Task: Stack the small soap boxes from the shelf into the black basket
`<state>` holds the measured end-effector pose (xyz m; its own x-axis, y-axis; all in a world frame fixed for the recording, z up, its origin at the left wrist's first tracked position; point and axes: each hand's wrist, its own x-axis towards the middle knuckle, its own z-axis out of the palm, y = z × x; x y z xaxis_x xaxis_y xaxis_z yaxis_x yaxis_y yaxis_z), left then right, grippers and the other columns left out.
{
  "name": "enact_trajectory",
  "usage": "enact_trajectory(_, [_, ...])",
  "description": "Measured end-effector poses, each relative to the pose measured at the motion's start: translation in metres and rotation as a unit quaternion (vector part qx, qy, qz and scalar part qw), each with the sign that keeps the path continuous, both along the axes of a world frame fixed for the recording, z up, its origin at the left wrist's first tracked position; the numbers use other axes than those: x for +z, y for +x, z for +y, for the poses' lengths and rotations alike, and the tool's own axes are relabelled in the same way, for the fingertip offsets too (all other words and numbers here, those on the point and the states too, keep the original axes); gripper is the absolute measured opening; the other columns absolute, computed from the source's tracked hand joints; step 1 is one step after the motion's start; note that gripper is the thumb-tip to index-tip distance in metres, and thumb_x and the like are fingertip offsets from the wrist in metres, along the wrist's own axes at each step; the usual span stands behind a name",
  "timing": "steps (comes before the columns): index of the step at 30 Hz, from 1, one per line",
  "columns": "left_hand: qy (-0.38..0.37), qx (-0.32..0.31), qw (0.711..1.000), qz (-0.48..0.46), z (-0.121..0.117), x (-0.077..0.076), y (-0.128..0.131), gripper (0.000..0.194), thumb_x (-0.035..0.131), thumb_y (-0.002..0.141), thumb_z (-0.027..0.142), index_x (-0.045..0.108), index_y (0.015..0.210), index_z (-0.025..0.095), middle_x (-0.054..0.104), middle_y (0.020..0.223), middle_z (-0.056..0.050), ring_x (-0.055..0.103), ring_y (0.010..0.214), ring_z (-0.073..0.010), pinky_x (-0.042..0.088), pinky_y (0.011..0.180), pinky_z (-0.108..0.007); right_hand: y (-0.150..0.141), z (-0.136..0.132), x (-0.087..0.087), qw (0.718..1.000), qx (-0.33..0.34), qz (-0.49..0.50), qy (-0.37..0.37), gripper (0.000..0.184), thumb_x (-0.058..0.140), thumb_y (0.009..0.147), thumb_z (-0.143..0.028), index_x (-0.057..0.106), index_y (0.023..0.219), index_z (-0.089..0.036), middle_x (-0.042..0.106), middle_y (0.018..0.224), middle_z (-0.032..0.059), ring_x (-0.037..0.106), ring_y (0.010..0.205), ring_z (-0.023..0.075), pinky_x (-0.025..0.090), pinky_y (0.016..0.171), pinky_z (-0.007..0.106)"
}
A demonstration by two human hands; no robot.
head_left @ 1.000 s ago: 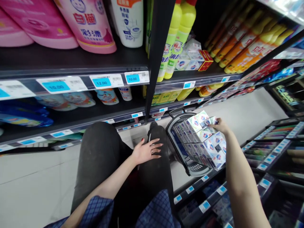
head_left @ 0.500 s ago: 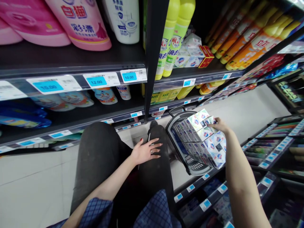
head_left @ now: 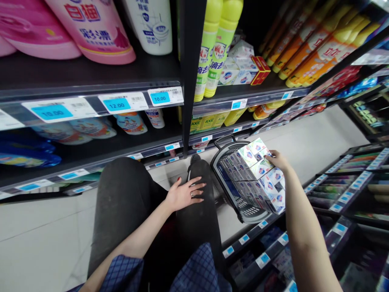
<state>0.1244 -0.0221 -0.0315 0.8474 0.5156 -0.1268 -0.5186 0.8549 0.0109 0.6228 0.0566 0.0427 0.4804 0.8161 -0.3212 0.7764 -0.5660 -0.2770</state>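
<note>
A grey shopping basket (head_left: 216, 168) stands on the floor right of my knee, packed with stacked white soap boxes (head_left: 258, 171) bearing blue and red logos. My right hand (head_left: 277, 160) reaches to the top of the stack. Its fingers are closed at the right end of a small soap box (head_left: 261, 154), which sits level with the boxes beside it; part of the grip is hidden. My left hand (head_left: 184, 195) lies open, fingers spread, on my right knee (head_left: 197, 223), holding nothing. A ring shows on one finger.
Ahead, dark shelves (head_left: 121, 77) carry pink bottles (head_left: 94, 32), yellow-green bottles (head_left: 217, 52) and more soap boxes (head_left: 238, 69). Orange bottles (head_left: 328, 48) stand farther right. Low shelving (head_left: 337, 202) with price tags flanks the basket's right side. Pale tiled floor (head_left: 306, 129) runs beyond it.
The soap box at my right hand was tilted above the stack and now lies level among the others. The view has shifted slightly. My left hand has stayed on the knee.
</note>
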Motion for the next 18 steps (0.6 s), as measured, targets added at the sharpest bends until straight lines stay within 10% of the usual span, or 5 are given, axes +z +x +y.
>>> enact_trajectory(11, [-0.012, 0.0, 1.0, 0.016, 0.0, 0.001, -0.001, 0.069, 0.054, 0.089, 0.054, 0.049, 0.142, 0.011, 0.057, 0.138, -0.019, 0.063, 0.107, -0.0282, 0.045, 0.097, -0.053, 0.005, 0.011, 0.008, 0.988, -0.077, -0.037, 0.129, 0.039, 0.047, 0.084, -0.021, 0.065, 0.119, -0.015, 0.07, 0.115, 0.014, 0.068, 0.099, 0.0248, 0.051, 0.096, 0.041])
enact_trajectory(18, [-0.015, -0.002, 1.0, 0.023, 0.0, 0.001, -0.001, 0.067, 0.054, 0.089, 0.054, 0.049, 0.142, 0.012, 0.057, 0.137, -0.019, 0.063, 0.105, -0.0269, 0.046, 0.096, -0.051, 0.023, 0.007, 0.022, 0.99, -0.091, -0.076, 0.076, 0.03, 0.051, 0.082, -0.024, 0.073, 0.101, -0.015, 0.072, 0.111, 0.0146, 0.065, 0.109, 0.0292, 0.047, 0.101, 0.041])
